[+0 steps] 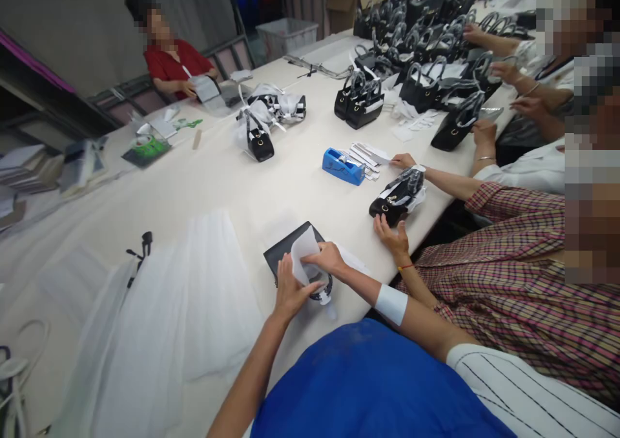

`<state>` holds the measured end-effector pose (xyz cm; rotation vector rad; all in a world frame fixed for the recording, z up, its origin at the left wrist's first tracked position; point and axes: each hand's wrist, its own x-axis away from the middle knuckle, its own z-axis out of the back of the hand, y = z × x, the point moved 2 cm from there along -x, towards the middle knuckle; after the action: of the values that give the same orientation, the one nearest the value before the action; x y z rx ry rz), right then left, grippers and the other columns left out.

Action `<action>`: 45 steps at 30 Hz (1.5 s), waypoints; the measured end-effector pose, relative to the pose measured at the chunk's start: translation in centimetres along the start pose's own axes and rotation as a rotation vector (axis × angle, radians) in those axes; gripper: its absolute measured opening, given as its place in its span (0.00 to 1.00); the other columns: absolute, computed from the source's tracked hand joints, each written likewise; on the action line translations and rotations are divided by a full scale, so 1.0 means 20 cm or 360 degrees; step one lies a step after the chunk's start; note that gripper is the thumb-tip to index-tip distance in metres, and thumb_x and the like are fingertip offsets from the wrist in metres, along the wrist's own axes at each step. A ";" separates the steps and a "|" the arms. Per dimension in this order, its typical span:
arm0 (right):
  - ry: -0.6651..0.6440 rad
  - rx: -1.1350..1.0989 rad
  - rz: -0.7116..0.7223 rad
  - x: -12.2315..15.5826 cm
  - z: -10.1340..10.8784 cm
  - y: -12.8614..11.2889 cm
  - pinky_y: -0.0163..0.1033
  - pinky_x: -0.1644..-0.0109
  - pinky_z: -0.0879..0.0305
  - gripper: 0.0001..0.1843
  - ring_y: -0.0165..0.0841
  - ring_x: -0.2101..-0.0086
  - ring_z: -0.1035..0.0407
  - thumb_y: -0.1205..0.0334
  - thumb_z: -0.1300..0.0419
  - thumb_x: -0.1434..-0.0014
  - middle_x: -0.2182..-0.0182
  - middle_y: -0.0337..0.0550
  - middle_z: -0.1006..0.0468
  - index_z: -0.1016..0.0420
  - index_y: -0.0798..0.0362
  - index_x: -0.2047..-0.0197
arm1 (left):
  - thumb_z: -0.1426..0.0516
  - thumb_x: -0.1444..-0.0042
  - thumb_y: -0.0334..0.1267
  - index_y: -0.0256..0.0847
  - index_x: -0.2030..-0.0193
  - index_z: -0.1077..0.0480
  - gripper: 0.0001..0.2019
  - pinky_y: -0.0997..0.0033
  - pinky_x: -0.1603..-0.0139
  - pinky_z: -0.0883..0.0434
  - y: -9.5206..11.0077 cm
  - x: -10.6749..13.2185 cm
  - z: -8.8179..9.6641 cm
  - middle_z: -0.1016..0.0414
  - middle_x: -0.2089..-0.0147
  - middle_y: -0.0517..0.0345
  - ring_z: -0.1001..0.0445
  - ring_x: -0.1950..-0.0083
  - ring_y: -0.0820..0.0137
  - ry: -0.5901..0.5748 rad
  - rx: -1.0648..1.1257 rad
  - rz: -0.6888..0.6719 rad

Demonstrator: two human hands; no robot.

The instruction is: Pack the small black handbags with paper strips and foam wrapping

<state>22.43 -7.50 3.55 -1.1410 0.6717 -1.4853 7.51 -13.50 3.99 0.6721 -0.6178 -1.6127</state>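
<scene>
A black handbag [276,250] lies on the table in front of me, its wrapped handle [327,291] toward my body. A white translucent sheet [303,244] is curled over the bag and hides part of it. My left hand [289,289] holds the sheet's left side, thumb apart from the raised fingers. From the right, my right hand [329,258] grips the sheet with fingers reaching inside its curl.
Long white sheets [213,296] lie to my left. A blue tape dispenser [343,166] stands ahead beside paper strips. At right, a co-worker's hand [394,236] touches another black handbag [394,202]. Many handbags [416,37] are heaped at the back; a person in red [177,70] sits across.
</scene>
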 end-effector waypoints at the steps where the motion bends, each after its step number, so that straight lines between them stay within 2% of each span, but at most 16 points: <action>1: 0.0028 -0.0006 0.0006 0.01 -0.01 0.00 0.29 0.75 0.42 0.18 0.31 0.74 0.31 0.49 0.32 0.61 0.77 0.37 0.24 0.22 0.56 0.73 | 0.38 0.53 0.49 0.38 0.35 0.51 0.42 0.36 0.33 0.54 0.02 0.03 -0.04 0.48 0.33 0.35 0.55 0.29 0.47 0.0183 -0.0033 0.0081; 4: 0.0063 -0.0030 0.0037 0.04 -0.04 0.02 0.30 0.74 0.42 0.19 0.30 0.74 0.32 0.48 0.32 0.61 0.77 0.37 0.24 0.22 0.56 0.73 | 0.49 0.41 0.42 0.36 0.36 0.54 0.29 0.36 0.33 0.52 0.07 0.12 -0.12 0.54 0.31 0.32 0.58 0.28 0.51 0.0548 -0.0093 0.0183; 6: 0.0048 -0.0064 0.0088 0.06 -0.03 0.05 0.30 0.74 0.42 0.18 0.30 0.74 0.32 0.49 0.32 0.60 0.77 0.37 0.25 0.23 0.56 0.73 | 0.53 0.39 0.37 0.37 0.37 0.51 0.24 0.37 0.33 0.50 0.07 0.15 -0.12 0.52 0.32 0.34 0.56 0.28 0.53 0.0562 -0.0159 0.0096; 8: -0.0027 -0.0154 0.0166 0.08 -0.02 0.09 0.30 0.72 0.41 0.16 0.30 0.73 0.32 0.51 0.33 0.58 0.76 0.37 0.24 0.23 0.57 0.72 | 0.54 0.39 0.35 0.39 0.39 0.45 0.21 0.41 0.33 0.47 0.04 0.17 -0.08 0.44 0.34 0.38 0.50 0.30 0.56 0.0433 -0.0231 -0.0075; 11: -0.0230 -0.0361 0.0267 0.08 0.01 0.16 0.31 0.68 0.38 0.12 0.31 0.71 0.31 0.58 0.34 0.57 0.72 0.37 0.23 0.23 0.57 0.70 | 0.54 0.39 0.34 0.41 0.44 0.37 0.18 0.44 0.33 0.43 -0.04 0.15 0.01 0.36 0.38 0.44 0.43 0.32 0.59 0.0106 -0.0297 -0.0329; 14: -0.0406 -0.0501 0.0262 0.07 0.03 0.18 0.33 0.65 0.35 0.13 0.32 0.69 0.30 0.59 0.34 0.56 0.71 0.37 0.23 0.23 0.56 0.67 | 0.51 0.41 0.36 0.43 0.45 0.34 0.17 0.48 0.34 0.40 -0.09 0.11 0.08 0.31 0.41 0.47 0.36 0.36 0.60 -0.0055 -0.0321 -0.0380; 17: -0.0301 -0.0303 0.0286 0.09 0.05 0.16 0.37 0.63 0.34 0.11 0.33 0.69 0.31 0.57 0.35 0.52 0.71 0.39 0.24 0.25 0.56 0.67 | 0.51 0.40 0.38 0.43 0.45 0.32 0.17 0.52 0.37 0.36 -0.09 0.05 0.14 0.27 0.45 0.49 0.31 0.42 0.60 -0.0109 -0.0291 -0.0331; 19: -0.0055 -0.0090 0.0456 0.11 0.07 0.12 0.41 0.57 0.34 0.09 0.36 0.64 0.32 0.58 0.36 0.49 0.67 0.43 0.25 0.25 0.55 0.68 | 0.51 0.39 0.40 0.44 0.49 0.29 0.15 0.56 0.41 0.32 -0.08 0.01 0.17 0.24 0.49 0.52 0.27 0.46 0.61 -0.0153 -0.0232 -0.0254; 21: 0.0132 0.0010 0.0698 0.13 0.08 0.08 0.45 0.47 0.37 0.08 0.39 0.54 0.34 0.60 0.38 0.46 0.57 0.49 0.26 0.25 0.54 0.63 | 0.51 0.39 0.44 0.45 0.54 0.27 0.14 0.62 0.49 0.28 -0.08 -0.03 0.20 0.22 0.55 0.55 0.24 0.53 0.63 -0.0173 -0.0148 -0.0121; 24: 0.0106 -0.0020 0.0902 0.11 0.07 0.06 0.45 0.42 0.41 0.11 0.38 0.48 0.37 0.63 0.44 0.41 0.52 0.48 0.28 0.27 0.52 0.55 | 0.48 0.42 0.49 0.43 0.61 0.25 0.15 0.69 0.61 0.27 -0.11 -0.10 0.24 0.21 0.62 0.59 0.24 0.63 0.67 -0.0200 0.0040 0.0088; 27: 0.0098 -0.0025 0.0761 0.07 0.04 0.09 0.40 0.50 0.37 0.11 0.35 0.57 0.32 0.57 0.48 0.37 0.61 0.45 0.26 0.27 0.52 0.60 | 0.43 0.48 0.52 0.39 0.64 0.24 0.17 0.71 0.67 0.28 -0.18 -0.18 0.24 0.21 0.67 0.58 0.25 0.67 0.68 -0.0228 0.0249 0.0303; 30: 0.0189 0.0064 0.0596 0.05 0.02 0.10 0.36 0.56 0.37 0.17 0.33 0.64 0.32 0.50 0.50 0.36 0.67 0.42 0.27 0.28 0.52 0.66 | 0.41 0.51 0.52 0.35 0.63 0.24 0.19 0.68 0.65 0.27 -0.24 -0.24 0.21 0.20 0.66 0.54 0.24 0.65 0.65 -0.0172 0.0378 0.0512; 34: 0.0266 0.0204 0.0499 0.03 0.00 0.06 0.34 0.61 0.40 0.22 0.31 0.68 0.34 0.46 0.54 0.35 0.71 0.39 0.28 0.29 0.52 0.69 | 0.43 0.49 0.53 0.33 0.63 0.25 0.21 0.63 0.60 0.27 -0.27 -0.29 0.14 0.20 0.63 0.48 0.23 0.61 0.61 -0.0052 0.0348 0.0589; 38: 0.0337 0.0379 0.0502 0.00 -0.02 -0.01 0.33 0.58 0.40 0.21 0.32 0.62 0.33 0.49 0.56 0.33 0.66 0.41 0.26 0.29 0.51 0.63 | 0.49 0.44 0.53 0.35 0.59 0.26 0.23 0.62 0.55 0.29 -0.23 -0.24 0.07 0.21 0.58 0.45 0.24 0.55 0.59 0.0441 0.0236 0.0677; 40: 0.0329 0.0513 0.0467 0.00 -0.03 -0.01 0.33 0.59 0.41 0.20 0.32 0.62 0.33 0.50 0.55 0.33 0.66 0.41 0.26 0.29 0.51 0.65 | 0.51 0.42 0.52 0.35 0.56 0.27 0.23 0.63 0.54 0.30 -0.22 -0.21 0.03 0.21 0.57 0.44 0.24 0.54 0.60 0.0628 0.0205 0.0760; 45: 0.0286 0.0564 0.0217 0.02 -0.03 0.05 0.32 0.67 0.43 0.17 0.31 0.69 0.33 0.50 0.47 0.38 0.72 0.39 0.25 0.28 0.52 0.70 | 0.50 0.44 0.54 0.37 0.63 0.25 0.22 0.66 0.61 0.32 -0.20 -0.15 -0.02 0.21 0.66 0.46 0.24 0.63 0.61 0.0585 -0.0032 0.0878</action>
<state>22.40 -8.26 2.56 -0.6849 0.5664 -1.5275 5.49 -10.07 1.08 0.6883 -0.4608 -0.9529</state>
